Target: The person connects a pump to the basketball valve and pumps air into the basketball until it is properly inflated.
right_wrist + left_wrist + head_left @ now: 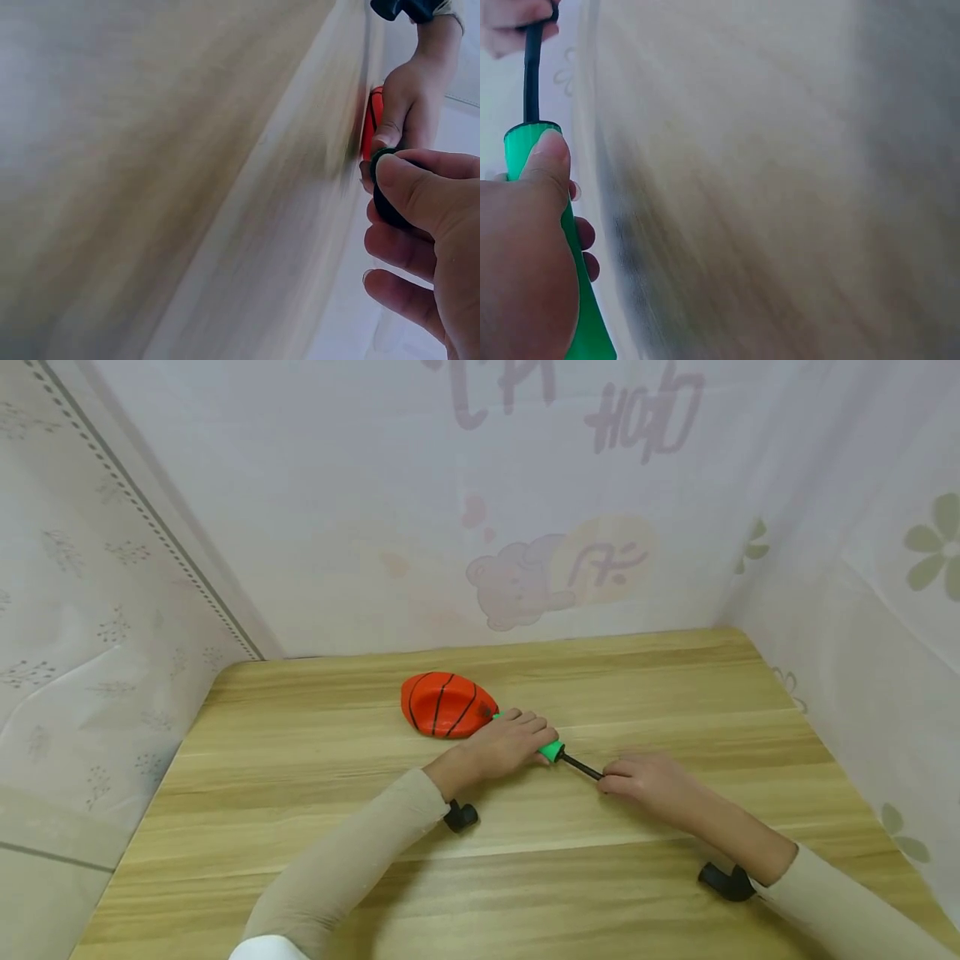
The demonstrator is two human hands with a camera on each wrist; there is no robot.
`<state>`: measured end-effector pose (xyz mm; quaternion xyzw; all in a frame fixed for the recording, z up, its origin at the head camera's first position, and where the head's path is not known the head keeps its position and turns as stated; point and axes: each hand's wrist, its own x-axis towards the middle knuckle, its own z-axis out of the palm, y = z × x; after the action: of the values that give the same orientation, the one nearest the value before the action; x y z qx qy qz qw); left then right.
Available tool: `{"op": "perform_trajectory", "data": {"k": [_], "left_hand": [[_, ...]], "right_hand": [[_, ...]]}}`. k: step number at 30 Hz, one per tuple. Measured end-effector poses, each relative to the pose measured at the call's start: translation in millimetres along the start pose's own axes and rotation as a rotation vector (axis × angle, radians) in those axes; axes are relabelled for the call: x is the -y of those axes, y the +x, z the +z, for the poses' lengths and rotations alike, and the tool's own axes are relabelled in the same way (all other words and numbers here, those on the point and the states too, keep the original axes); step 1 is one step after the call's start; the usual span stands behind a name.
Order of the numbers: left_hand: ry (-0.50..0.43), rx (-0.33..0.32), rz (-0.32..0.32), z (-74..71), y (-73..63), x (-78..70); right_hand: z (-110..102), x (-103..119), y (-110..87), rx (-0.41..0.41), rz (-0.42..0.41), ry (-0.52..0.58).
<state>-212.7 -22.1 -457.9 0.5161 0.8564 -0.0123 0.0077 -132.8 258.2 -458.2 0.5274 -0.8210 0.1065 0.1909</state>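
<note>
A dented orange-red basketball (442, 704) with black lines lies on the table, left of a green hand pump (552, 750). My left hand (504, 747) grips the pump's green barrel (592, 330), thumb along its side near the collar. The barrel's other end points at the ball and meets its edge behind my fingers, which hide the joint. A black rod (581, 766) stands pulled out of the barrel toward the right. At its far end my right hand (652, 781) pinches the black handle (386, 199) between thumb and fingers.
The wood-grain table (300, 793) is bounded at the back and sides by pale printed cloth (360, 510). Black devices are worn at the left wrist (460, 816) and right wrist (726, 882), low over the tabletop.
</note>
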Motion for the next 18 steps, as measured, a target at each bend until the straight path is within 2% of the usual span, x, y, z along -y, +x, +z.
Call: {"op": "perform_trajectory", "data": {"k": [6,10,18], "left_hand": [[0.015,-0.015,0.006,-0.3,-4.5,3.1],[0.008,-0.025,0.008,0.1,-6.8,5.5],[-0.008,-0.019,-0.002,-1.4,-6.7,2.9]], "right_hand": [[-10.6,7.8,-13.5,-0.022,-0.036,-0.017],[-14.0,10.6,-18.1,-0.035,-0.031,-0.023],[-13.6,6.4,-8.8,0.003,-0.035,-0.040]]}}
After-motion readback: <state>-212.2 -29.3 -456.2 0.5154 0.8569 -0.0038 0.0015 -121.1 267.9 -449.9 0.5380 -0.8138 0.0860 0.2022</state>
